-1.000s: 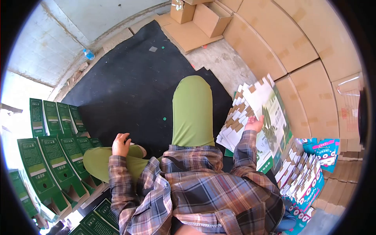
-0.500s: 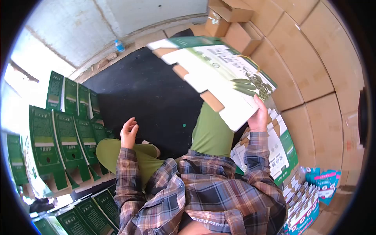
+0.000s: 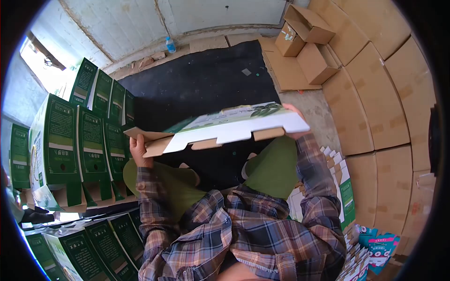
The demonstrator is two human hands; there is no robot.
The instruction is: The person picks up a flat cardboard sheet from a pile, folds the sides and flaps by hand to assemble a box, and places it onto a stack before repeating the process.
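A black mat covers the floor below a pale wall, and the view's dark rounded border cuts off the outer edges of the room. Over the near part of the mat, in front of the person's knees, is a flattened green-and-white carton, its notched flaps facing the person; the printing is foreshortened and blurred, too unclear to read. The left hand grips its brown end flap, fingers curled over. The right hand holds the other end, partly hidden by the carton, so the thumb's placement cannot be told.

Green boxes stand in rows to the left, the nearest cut off by the lower edge. On the right, the sleeve partly covers a stack of flat cartons; teal cartons lie near it. Farther out are stacked brown boxes and, by the wall, a blue bottle.
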